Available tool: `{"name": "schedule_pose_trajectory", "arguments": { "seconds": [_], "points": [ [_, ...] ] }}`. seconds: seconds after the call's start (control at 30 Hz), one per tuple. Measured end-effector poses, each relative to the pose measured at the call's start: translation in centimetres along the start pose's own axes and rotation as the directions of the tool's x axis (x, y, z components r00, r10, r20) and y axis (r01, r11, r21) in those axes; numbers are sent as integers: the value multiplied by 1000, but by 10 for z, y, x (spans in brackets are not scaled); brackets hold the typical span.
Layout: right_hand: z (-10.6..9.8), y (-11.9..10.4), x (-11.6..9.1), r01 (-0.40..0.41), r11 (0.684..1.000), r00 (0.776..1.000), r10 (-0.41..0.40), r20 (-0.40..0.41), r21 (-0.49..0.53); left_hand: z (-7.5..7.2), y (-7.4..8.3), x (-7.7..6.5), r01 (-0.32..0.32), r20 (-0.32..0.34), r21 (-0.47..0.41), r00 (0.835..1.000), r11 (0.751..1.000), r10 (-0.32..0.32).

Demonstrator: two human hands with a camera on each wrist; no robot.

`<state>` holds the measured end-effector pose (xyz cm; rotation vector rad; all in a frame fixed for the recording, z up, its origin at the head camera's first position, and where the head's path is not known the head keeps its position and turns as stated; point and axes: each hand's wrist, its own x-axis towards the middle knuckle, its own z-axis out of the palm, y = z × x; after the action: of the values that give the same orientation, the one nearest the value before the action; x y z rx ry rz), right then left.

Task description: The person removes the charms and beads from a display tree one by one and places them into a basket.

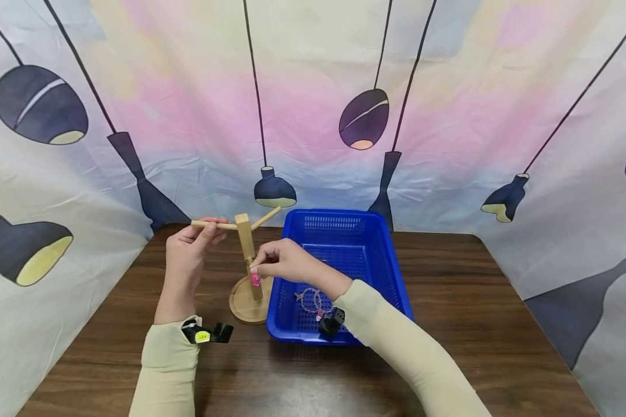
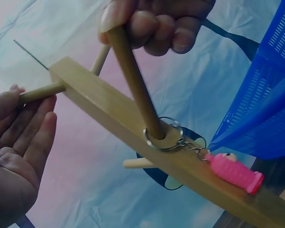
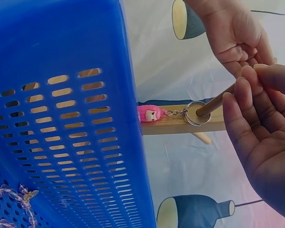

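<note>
A wooden peg stand (image 1: 246, 238) with a round base stands on the table. My left hand (image 1: 189, 249) holds the upper left peg between thumb and fingers. With its thumb and fingertips, my right hand (image 1: 286, 260) pinches the tip of a lower peg (image 2: 135, 80) that points toward me. Round the root of that peg sits the metal split ring (image 3: 195, 114) of a keychain. Its pink figure charm (image 2: 232, 172) hangs by a short chain against the post.
A blue perforated basket (image 1: 391, 272) stands right beside the stand, under my right forearm. Inside lies a beaded bracelet (image 1: 313, 300) with small charms. Behind the brown wooden table (image 1: 464, 301) hangs a cloth printed with lamps.
</note>
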<state>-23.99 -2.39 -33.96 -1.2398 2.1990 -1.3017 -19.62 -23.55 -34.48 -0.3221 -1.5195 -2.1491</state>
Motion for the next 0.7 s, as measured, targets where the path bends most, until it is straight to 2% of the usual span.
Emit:
{"name": "schedule_pose_trajectory", "arguments": {
  "seconds": [0.13, 0.23, 0.7],
  "points": [
    [1, 2, 0, 25, 1000, 1000, -25, -7, -13, 5, -3, 0, -11, -80, 25, 997, 1000, 13],
    [1, 2, -1, 26, 1000, 1000, -26, -10, -4, 6, -5, -1, -18, -106, 40, 994, 999, 22],
    [4, -4, -3, -75, 994, 997, 77, -18, 85, 6, -4, 0, -44, -91, 59, 995, 997, 49]
  ]
}}
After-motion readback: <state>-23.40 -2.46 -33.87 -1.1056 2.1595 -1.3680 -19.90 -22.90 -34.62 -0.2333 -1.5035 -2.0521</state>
